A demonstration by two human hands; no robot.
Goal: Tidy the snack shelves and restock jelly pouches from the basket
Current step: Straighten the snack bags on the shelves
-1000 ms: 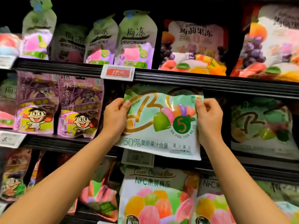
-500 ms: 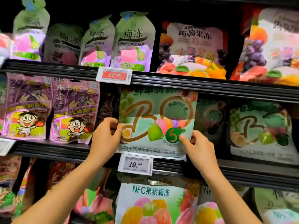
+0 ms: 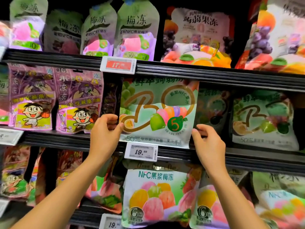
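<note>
Your left hand and right hand pinched the green jelly pouch by its lower edges, upright on the middle shelf; any further restocking remained undone.

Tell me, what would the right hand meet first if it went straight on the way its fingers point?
Probably the darker bag standing behind the green jelly bag, since the right hand points up and inward at its right edge; depth is unclear.
</note>
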